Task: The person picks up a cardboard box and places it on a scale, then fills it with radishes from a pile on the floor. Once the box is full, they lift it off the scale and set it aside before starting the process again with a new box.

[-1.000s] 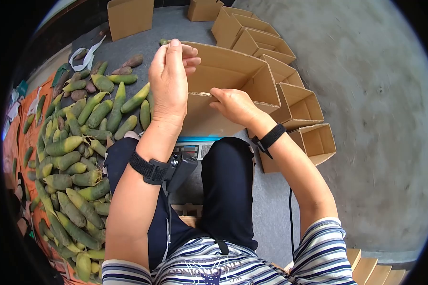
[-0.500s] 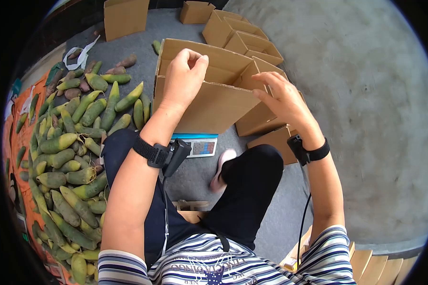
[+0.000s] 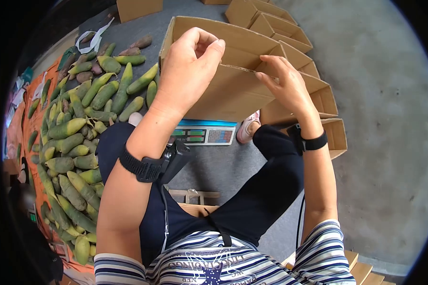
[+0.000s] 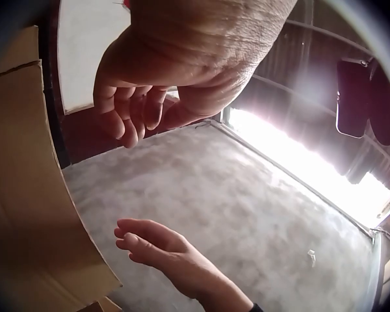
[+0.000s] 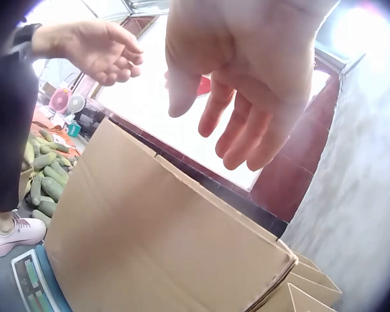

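A tall open cardboard box (image 3: 233, 92) stands on an electronic scale (image 3: 207, 135) in front of the person's knees. Over its near left side hovers my left hand (image 3: 188, 71), fingers loosely bent and nothing in them. My right hand (image 3: 287, 83) is near the right end of the box, its fingers relaxed and spread from the thumb. In the right wrist view, both the right hand (image 5: 247, 84) and the left hand (image 5: 101, 52) show above the box's rim, apart from the cardboard. The box's inside is partly hidden by the left hand.
Many green radishes (image 3: 71, 142) lie heaped on an orange sheet (image 3: 38, 183) at the left. Several open cardboard boxes (image 3: 283, 33) line the right side. A pink shoe (image 3: 248, 127) is beside the scale. Bare concrete floor (image 3: 385, 118) stretches along the right.
My right hand has left the box's near rim and moved right, its fingers loosened. The left hand's fingers have bent. The right leg has swung outward, uncovering the scale's keypad and a shoe.
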### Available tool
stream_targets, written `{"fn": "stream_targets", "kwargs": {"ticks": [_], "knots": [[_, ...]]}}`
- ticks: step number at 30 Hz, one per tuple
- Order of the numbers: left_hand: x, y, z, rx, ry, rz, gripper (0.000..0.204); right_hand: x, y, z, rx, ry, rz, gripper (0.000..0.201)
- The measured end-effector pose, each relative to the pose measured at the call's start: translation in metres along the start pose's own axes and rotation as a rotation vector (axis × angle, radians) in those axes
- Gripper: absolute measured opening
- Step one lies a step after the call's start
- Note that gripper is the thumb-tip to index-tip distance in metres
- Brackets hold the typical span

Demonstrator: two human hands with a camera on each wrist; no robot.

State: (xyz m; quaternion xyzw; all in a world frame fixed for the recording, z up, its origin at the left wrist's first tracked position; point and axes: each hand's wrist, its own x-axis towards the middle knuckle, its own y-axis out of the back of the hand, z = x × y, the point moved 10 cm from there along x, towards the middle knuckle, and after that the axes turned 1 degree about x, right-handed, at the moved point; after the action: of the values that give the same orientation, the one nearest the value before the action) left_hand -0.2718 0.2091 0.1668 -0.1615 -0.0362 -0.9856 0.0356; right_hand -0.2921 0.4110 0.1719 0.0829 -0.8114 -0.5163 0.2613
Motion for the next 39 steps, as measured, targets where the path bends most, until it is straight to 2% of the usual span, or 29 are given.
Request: {"fn": "stream_targets", "kwargs": {"ticks": [2,3,5,7,8,10,11,14,15,16,18,20,22,26,28,30,34,36,37,39], "knots": [[-0.004,-0.001,0.006,-0.08,-0.039,0.054,0.018,0.002,-0.008,-0.001,-0.187,0.106,0.109,0.041],[-0.006,-0.002,0.006,-0.064,-0.032,0.048,0.018,0.002,-0.013,0.002,-0.187,0.132,0.137,0.044],[-0.009,-0.011,0.009,-0.055,-0.019,-0.032,0.019,-0.002,-0.028,0.02,-0.14,0.082,0.123,0.043],[-0.011,-0.011,0.017,-0.056,-0.042,-0.03,0.019,-0.003,-0.04,0.031,-0.083,0.032,0.119,0.043],[-0.012,-0.012,0.024,-0.081,-0.069,-0.024,0.019,-0.004,-0.043,0.03,-0.123,0.077,0.137,0.039],[-0.012,-0.005,0.041,0.057,-0.099,-0.014,0.02,-0.011,-0.042,0.026,-0.211,0.152,0.173,0.031],[-0.012,0.001,0.044,-0.008,-0.076,-0.007,0.023,-0.011,-0.043,0.027,-0.2,0.147,0.168,0.028],[-0.016,0.033,0.062,-0.258,-0.06,-0.075,0.033,-0.013,-0.044,0.028,-0.194,0.124,0.147,0.027],[-0.02,0.042,0.07,-0.398,-0.075,-0.178,0.036,-0.013,-0.045,0.03,-0.201,0.099,0.112,0.028],[-0.024,0.056,0.075,-0.425,-0.075,-0.157,0.035,-0.014,-0.044,0.031,-0.19,0.097,0.121,0.028],[-0.034,0.084,0.083,-0.36,-0.058,-0.064,0.034,-0.015,-0.044,0.029,-0.197,0.159,0.141,0.029],[-0.04,0.116,0.088,-0.267,-0.036,-0.053,0.034,-0.015,-0.046,0.03,-0.192,0.166,0.127,0.029],[-0.044,0.153,0.081,-0.117,0.058,0.015,0.032,-0.014,-0.048,0.031,-0.205,0.136,0.086,0.027],[-0.065,0.245,0.031,0.326,0.233,0.335,0.026,-0.014,-0.046,0.022,-0.207,0.159,0.093,0.025],[-0.085,0.285,-0.022,0.719,0.261,0.228,0.023,-0.014,-0.046,0.022,-0.203,0.156,0.087,0.025],[-0.125,0.29,-0.081,1.122,0.281,0.03,0.022,-0.015,-0.046,0.023,-0.193,0.156,0.084,0.025],[-0.261,0.297,-0.216,1.29,0.699,-0.339,0.035,-0.013,-0.049,0.027,-0.213,0.14,0.081,0.025],[-0.316,0.291,-0.242,1.321,0.882,-0.433,0.038,-0.013,-0.049,0.024,-0.215,0.124,0.062,0.026],[-0.333,0.29,-0.249,1.315,0.887,-0.436,0.038,-0.013,-0.049,0.025,-0.218,0.112,0.059,0.027],[-0.379,0.295,-0.271,1.215,1.115,-0.461,0.039,-0.012,-0.049,0.026,-0.231,0.108,0.064,0.027]]}}
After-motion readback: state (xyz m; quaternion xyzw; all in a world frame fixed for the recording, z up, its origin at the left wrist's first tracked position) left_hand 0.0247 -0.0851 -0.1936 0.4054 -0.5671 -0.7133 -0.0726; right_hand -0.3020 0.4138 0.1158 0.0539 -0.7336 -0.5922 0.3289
